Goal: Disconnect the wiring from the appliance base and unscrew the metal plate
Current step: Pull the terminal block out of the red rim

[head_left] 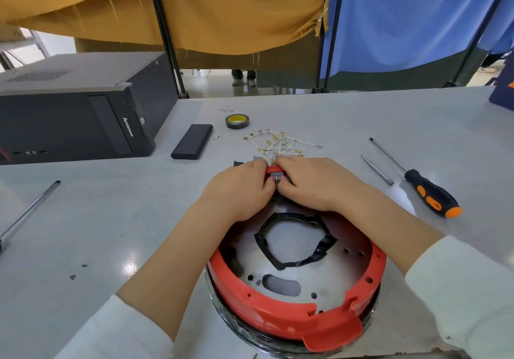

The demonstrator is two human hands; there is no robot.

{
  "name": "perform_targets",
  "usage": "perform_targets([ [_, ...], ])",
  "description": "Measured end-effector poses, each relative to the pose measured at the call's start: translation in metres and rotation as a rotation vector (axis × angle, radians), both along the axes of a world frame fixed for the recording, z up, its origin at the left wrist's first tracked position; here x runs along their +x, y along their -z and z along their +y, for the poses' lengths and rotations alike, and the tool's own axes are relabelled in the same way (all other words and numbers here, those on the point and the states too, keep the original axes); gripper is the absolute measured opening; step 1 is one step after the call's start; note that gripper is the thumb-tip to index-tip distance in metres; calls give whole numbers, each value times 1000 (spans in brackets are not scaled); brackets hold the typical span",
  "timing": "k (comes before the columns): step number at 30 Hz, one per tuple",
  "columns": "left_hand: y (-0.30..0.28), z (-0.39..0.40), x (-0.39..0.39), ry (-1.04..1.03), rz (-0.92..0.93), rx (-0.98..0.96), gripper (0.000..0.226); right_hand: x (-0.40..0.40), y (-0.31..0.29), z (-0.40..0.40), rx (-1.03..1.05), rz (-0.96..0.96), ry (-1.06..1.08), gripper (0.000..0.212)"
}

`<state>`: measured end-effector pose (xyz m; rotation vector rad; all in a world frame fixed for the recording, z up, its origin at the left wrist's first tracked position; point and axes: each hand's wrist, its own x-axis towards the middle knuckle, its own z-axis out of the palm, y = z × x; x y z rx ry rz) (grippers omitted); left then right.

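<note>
A pale grey table (347, 113) carries a red round appliance base (294, 322) at the near edge. Beyond it lie loose white wires (281, 143), a tape roll (237, 121) and a flat black case (192, 141). A black computer tower (69, 108) lies far left, an orange-handled screwdriver (425, 189) right.

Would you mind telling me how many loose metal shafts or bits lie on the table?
2: a long shaft at far left, a short bit beside the screwdriver at right.
</note>
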<state>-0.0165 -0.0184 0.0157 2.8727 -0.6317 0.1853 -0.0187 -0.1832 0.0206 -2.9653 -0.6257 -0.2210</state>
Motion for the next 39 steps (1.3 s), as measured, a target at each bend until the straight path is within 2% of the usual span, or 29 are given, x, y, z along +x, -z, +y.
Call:
perform_targets([
  [4,2,1,3,21,-40,15,33,1,1,0,-6,-9,7,32],
  [8,4,-2,6,-14,-44,29,15,2,2,1,-6,-19,7,31],
  [11,1,-5,7,-48,-31,70,10,4,3,2,-16,-30,11,31],
  [17,-1,-4,7,-59,-77,102,17,4,2,2,-20,-32,25,32],
  [22,-2,0,5,-3,-39,88,28,1,1,1,-28,-27,10,36],
  [32,3,0,2,-26,-81,88,23,-1,4,3,-47,-43,-12,34],
  [39,5,-10,5,-130,-120,141,27,3,5,4,-76,-47,-6,34],
])
